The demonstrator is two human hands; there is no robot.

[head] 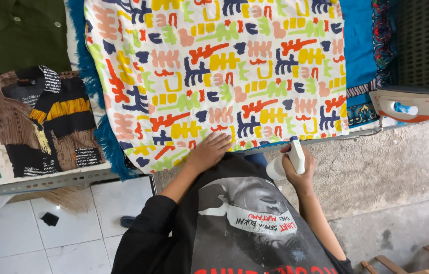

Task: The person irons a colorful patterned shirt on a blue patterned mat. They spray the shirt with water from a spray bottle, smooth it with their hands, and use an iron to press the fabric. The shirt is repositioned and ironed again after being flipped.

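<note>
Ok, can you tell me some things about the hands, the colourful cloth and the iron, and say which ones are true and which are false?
1. The left hand lies flat on the patterned cloth. True.
2. The right hand holds the iron. False: it holds a white spray bottle; the iron sits apart at the right.
3. The cloth is plain white. False: it is white with many coloured shapes.
4. A blue mat lies under the cloth. True.
5. A folded brown and black shirt lies left of the cloth. True.
6. The iron rests on the cloth. False: it sits beside it, past the mat's edge.
</note>
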